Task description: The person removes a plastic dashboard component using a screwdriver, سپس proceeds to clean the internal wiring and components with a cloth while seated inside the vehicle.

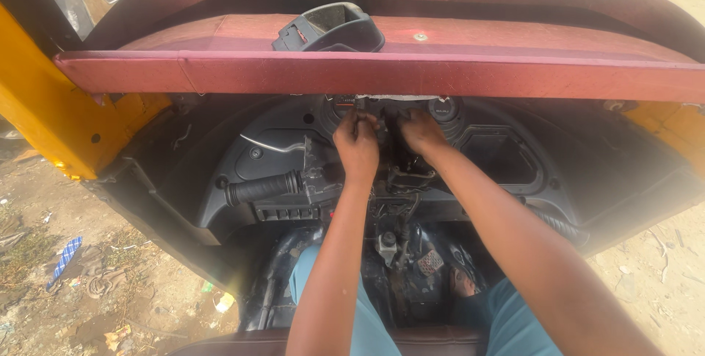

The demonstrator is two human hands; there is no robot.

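I look down into the driver's cabin of a three-wheeled vehicle. My left hand (357, 144) reaches up under the maroon padded shelf (367, 73) and pinches a small dark part by the round gauge (343, 104) in the black dashboard (507, 157). My right hand (419, 132) is beside it, fingers curled on the dark mechanism at the centre of the handlebar column (402, 176). What exactly each hand grips is hidden in shadow. Both forearms stretch forward from my lap.
A black rubber handlebar grip (263, 188) sticks out to the left. A dark plastic housing (330, 29) lies on the maroon shelf. Yellow body panels (44, 106) flank the cabin. Pedals and cables (400, 249) sit by my feet. Littered sandy ground (66, 268) lies outside.
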